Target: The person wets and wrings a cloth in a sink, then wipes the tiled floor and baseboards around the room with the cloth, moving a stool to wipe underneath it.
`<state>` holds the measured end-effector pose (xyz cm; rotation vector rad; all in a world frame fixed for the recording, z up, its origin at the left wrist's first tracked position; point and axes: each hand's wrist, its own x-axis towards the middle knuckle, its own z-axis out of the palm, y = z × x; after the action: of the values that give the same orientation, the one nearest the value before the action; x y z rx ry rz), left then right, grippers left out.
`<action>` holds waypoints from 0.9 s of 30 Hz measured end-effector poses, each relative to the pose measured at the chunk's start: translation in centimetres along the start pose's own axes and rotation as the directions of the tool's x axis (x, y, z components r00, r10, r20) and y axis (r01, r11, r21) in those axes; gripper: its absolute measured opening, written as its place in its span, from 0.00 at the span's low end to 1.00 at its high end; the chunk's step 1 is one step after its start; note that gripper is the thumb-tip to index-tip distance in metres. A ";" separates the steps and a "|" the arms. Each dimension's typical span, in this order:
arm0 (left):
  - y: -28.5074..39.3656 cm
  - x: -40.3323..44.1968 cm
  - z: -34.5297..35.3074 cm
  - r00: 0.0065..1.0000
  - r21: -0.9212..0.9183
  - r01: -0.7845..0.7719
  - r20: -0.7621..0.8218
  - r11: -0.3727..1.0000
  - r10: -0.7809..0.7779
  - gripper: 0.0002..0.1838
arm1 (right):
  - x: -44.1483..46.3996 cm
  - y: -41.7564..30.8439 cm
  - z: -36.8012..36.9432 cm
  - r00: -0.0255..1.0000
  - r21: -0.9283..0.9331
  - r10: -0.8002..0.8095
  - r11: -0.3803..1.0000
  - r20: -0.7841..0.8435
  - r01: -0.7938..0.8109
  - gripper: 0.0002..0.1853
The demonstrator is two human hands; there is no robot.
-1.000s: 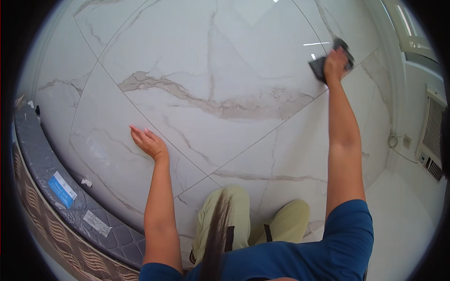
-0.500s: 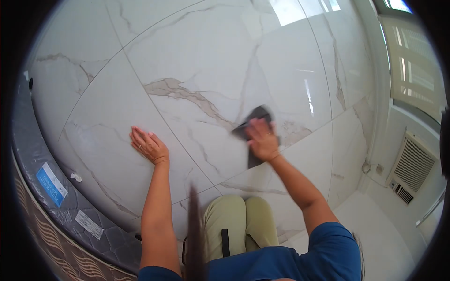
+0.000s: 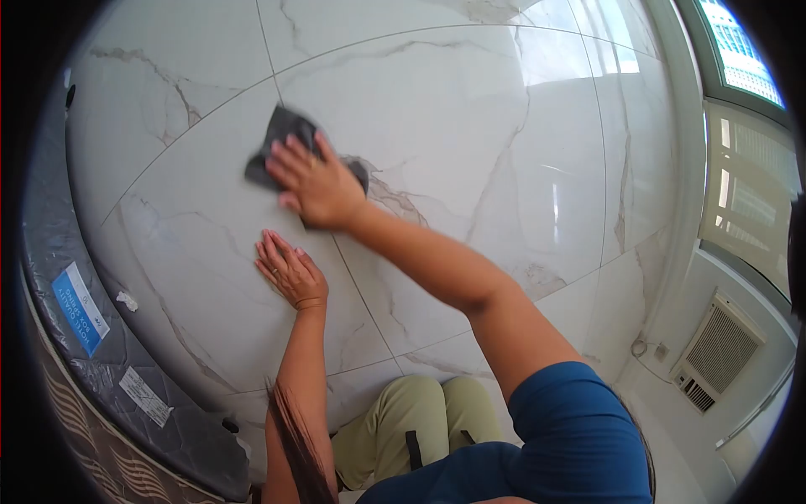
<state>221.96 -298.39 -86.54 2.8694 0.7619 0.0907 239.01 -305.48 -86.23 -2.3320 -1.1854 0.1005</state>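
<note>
A dark grey cloth lies bunched on the glossy white marble-patterned floor. My right hand holds it against the tiles under palm and fingers, my arm stretched across to the left. The cloth's edges stick out beyond my fingertips and beside the wrist, and part of it is hidden under the hand. Just below, my left hand rests flat and open on the floor, fingers extended, holding nothing. A small gap separates the two hands.
A plastic-wrapped grey box spring with a blue label stands along the left, beside a brown patterned mattress side. At right, an air conditioner sits in the wall below a blind. My kneeling legs are at the bottom.
My right hand has swept the cloth from the right across to the upper left, over the tile joint. In view, the left hand sits slightly farther right, still flat; the camera view has shifted.
</note>
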 end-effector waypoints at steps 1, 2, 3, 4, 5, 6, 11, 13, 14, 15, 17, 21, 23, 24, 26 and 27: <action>-0.2 0.1 0.0 1.000 0.007 0.000 0.002 1.000 0.000 0.29 | -3.7 -2.1 -0.1 0.993 0.027 -0.060 0.998 0.101 0.058 0.30; -0.2 -0.1 0.1 1.000 0.010 0.002 0.012 1.000 -0.003 0.29 | -7.7 -2.4 -0.9 0.985 0.072 -0.078 0.995 0.157 0.067 0.29; -0.3 -0.3 -0.1 1.000 0.003 0.009 0.019 1.000 -0.009 0.29 | -11.3 -1.0 -2.4 0.980 0.006 -0.050 0.999 0.194 0.050 0.28; -0.2 -0.2 -0.1 1.000 0.006 0.010 0.025 1.000 -0.010 0.29 | -14.1 1.9 -5.2 0.959 -0.028 0.064 0.998 0.275 -0.059 0.28; -0.1 0.0 -0.1 0.999 0.009 0.011 0.032 1.000 -0.012 0.29 | -16.6 5.9 -8.2 0.950 -0.121 0.214 0.974 0.229 -0.191 0.28; 0.1 0.1 -0.4 0.999 0.010 0.010 0.047 1.000 -0.011 0.29 | -18.6 10.2 -11.3 0.887 -0.294 0.435 0.877 0.153 -0.379 0.29; -0.1 0.2 -0.4 0.998 0.053 -0.007 0.057 0.999 0.004 0.29 | -20.9 37.3 -20.5 0.254 -0.156 0.857 0.205 -0.448 -0.966 0.34; -0.5 0.3 -0.4 0.998 0.080 -0.021 0.068 0.997 0.016 0.29 | -12.3 43.8 -21.4 0.081 -0.047 0.865 0.067 -0.495 -0.997 0.35; -0.5 0.1 -0.4 0.997 0.069 -0.017 0.074 0.997 0.012 0.29 | -7.5 47.3 -19.8 0.500 -0.373 0.790 0.371 -0.354 -0.851 0.35; -0.3 0.1 -0.3 0.997 0.046 -0.019 0.081 0.999 0.015 0.29 | -0.6 45.1 -18.2 0.648 -0.409 0.696 0.518 -0.310 -0.751 0.32; -0.2 0.2 -0.4 0.996 0.040 -0.030 0.082 0.999 0.026 0.29 | 12.2 28.9 -11.1 0.810 -0.295 0.585 0.768 -0.040 -0.569 0.27; 0.0 0.2 -0.5 0.997 0.044 -0.021 0.070 0.999 0.018 0.29 | 10.4 2.8 2.4 0.987 -0.136 -0.119 0.985 -0.112 0.103 0.29; -0.8 -0.1 0.7 0.998 0.052 -0.057 0.042 0.997 0.055 0.30 | 2.0 -2.9 2.4 0.964 -0.003 -0.252 0.967 0.082 0.253 0.28; -1.4 -0.4 0.7 0.996 0.065 -0.088 0.030 0.994 0.086 0.30 | -1.6 -2.6 1.4 0.959 0.033 -0.243 0.970 0.144 0.240 0.28; -0.2 0.2 -0.2 0.997 0.039 -0.030 0.071 0.999 0.027 0.30 | -7.0 3.0 -3.6 0.961 -0.045 -0.031 0.998 0.274 0.045 0.28; 0.1 0.5 -0.6 0.993 0.025 0.018 0.114 1.000 -0.021 0.31 | -9.0 7.3 -6.5 0.965 -0.126 0.137 0.986 0.225 -0.111 0.28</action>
<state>222.36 -298.16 -85.93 2.8593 0.7738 -0.0853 240.70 -318.62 -85.56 -2.5479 -1.1787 0.3700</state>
